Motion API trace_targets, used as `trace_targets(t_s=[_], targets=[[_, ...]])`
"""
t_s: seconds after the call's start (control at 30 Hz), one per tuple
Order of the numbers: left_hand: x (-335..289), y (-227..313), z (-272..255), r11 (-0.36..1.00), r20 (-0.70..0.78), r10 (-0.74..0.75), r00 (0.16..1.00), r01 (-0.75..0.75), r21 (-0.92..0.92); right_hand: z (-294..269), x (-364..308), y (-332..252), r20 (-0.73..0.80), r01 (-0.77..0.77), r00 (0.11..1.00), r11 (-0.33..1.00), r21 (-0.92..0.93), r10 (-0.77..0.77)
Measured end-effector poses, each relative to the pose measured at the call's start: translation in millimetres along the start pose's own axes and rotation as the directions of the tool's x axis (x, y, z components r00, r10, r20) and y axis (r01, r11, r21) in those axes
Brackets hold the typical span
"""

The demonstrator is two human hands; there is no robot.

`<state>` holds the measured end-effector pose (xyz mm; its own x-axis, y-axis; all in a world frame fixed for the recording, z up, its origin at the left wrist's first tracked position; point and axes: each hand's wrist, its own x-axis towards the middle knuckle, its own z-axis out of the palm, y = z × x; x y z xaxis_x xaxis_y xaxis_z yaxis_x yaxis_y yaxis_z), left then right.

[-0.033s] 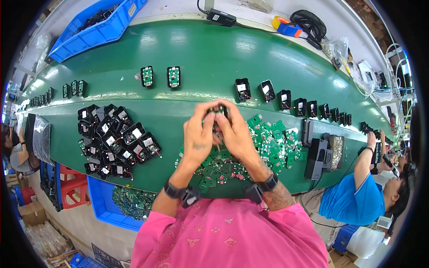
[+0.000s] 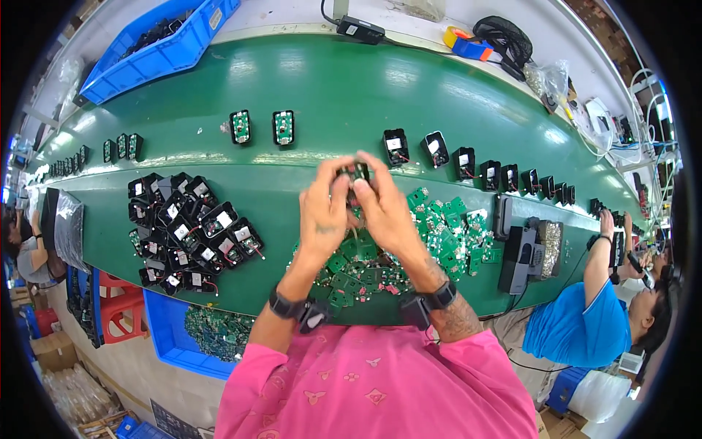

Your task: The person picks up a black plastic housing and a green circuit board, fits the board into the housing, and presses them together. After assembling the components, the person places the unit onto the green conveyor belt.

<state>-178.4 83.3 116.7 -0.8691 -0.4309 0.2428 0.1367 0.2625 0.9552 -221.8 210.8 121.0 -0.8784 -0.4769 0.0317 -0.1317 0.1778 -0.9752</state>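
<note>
Both hands meet over the middle of the bench around a small black housing with a green circuit board (image 2: pixel 356 173) in it. My left hand (image 2: pixel 325 205) wraps its left side, thumb along the top. From the other side my right hand (image 2: pixel 381 208) closes on it, its thumb pressed on the board. Fingers hide most of the housing. Below the hands spreads a heap of loose green circuit boards (image 2: pixel 453 238). To the left lies a pile of black housings (image 2: pixel 179 233) with white parts and thin wires inside.
Two housings with boards (image 2: pixel 284 127) stand farther back. A row of open black housings (image 2: pixel 395 148) runs right. A blue crate (image 2: pixel 157 47) is at the back left; a blue bin (image 2: pixel 164 344) holds boards below the bench. A co-worker in blue (image 2: pixel 578 322) sits at right.
My hands have shifted slightly, and the right thumb has moved apart from the left one. More of the green board between the fingers now shows.
</note>
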Motion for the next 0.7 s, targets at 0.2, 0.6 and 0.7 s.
trace_targets(t_s=[0.2, 0.6, 0.7], targets=[[93.2, -39.4, 6.6, 0.953, 0.145, -0.275, 0.950, 0.249, 0.174, -90.9, -3.0, 15.8, -0.297, -0.046, 0.950, 0.898, -0.437, -0.095], [64.0, -1.3, 58.3, 0.710, 0.346, -0.058, 0.937, -0.204, 0.673, -97.0, 0.9, 64.2, -0.077, 0.084, 0.980, 0.734, -0.674, -0.183], [70.5, -25.4, 80.2, 0.689, 0.445, -0.115, 0.888, -0.251, 0.680, -100.4, -1.7, 55.5, -0.178, -0.049, 0.984, 0.947, -0.317, -0.009]])
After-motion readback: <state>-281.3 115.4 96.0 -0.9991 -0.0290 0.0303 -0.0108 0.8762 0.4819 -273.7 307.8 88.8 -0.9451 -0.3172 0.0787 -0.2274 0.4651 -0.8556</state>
